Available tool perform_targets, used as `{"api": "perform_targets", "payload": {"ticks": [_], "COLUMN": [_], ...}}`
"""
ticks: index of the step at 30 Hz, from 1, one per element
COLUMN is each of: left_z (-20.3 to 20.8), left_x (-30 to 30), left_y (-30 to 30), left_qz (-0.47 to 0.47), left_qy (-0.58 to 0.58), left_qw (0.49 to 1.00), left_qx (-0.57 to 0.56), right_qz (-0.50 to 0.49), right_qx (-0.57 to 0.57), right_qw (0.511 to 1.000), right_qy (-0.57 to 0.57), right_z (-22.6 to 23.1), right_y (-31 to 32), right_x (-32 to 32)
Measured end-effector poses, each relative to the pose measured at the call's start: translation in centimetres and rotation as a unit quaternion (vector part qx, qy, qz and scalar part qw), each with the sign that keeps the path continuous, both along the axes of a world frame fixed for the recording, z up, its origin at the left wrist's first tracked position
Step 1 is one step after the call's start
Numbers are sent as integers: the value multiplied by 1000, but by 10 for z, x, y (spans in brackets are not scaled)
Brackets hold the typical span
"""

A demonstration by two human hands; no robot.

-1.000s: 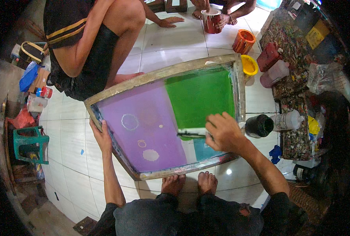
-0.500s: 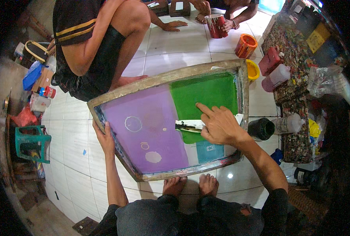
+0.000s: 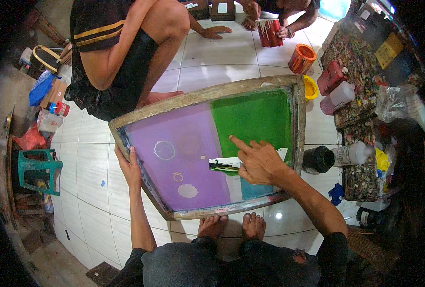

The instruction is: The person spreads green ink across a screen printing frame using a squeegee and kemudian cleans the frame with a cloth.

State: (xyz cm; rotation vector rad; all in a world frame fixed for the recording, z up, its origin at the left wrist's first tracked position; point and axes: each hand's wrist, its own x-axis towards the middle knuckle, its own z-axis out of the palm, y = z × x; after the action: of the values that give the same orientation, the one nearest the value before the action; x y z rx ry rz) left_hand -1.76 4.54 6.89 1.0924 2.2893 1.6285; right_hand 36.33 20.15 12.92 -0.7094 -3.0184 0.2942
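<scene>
A wooden screen-printing frame [image 3: 203, 91] is tilted across the middle, its mesh mostly purple [image 3: 174, 124] with pale round marks. Green covers its far right part [image 3: 250, 112], and a teal patch [image 3: 255, 190] shows near the close edge. My left hand [image 3: 129, 165] grips the frame's left side, thumb on top and the other fingers hidden below. In my right hand [image 3: 264, 162] is a flat white scraper [image 3: 222, 163] with dark smears at its left end, laid along the lower border of the green. My right index finger points out over the green.
Beyond the frame a person [image 3: 121, 52] squats; another person's hand touches a red-streaked can [image 3: 269, 33]. Orange [image 3: 302, 58] and yellow [image 3: 310, 88] paint pots, a dark jar [image 3: 318, 160] and plastic bottles [image 3: 351, 154] stand right. A green stool [image 3: 40, 165] is left.
My right hand and the scraper have moved nearer to me and slightly left, covering more of the teal patch. My left hand keeps its hold on the frame.
</scene>
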Motion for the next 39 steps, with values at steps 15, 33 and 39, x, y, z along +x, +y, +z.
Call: {"api": "perform_targets", "payload": {"ticks": [15,33,39], "left_z": [-1,-12,-10], "left_x": [-2,-11,-7], "left_y": [-1,-6,-5], "left_qz": [0,8,9], "left_qy": [-2,-4,11], "left_qw": [1000,1000,1000], "left_qx": [-4,-5,-6], "right_qz": [-51,-332,-346], "right_qx": [25,-23,3], "right_qw": [996,936,937], "right_qy": [65,113,53], "right_z": [11,10,2], "right_y": [19,-5,-33], "right_x": [10,104,108]}}
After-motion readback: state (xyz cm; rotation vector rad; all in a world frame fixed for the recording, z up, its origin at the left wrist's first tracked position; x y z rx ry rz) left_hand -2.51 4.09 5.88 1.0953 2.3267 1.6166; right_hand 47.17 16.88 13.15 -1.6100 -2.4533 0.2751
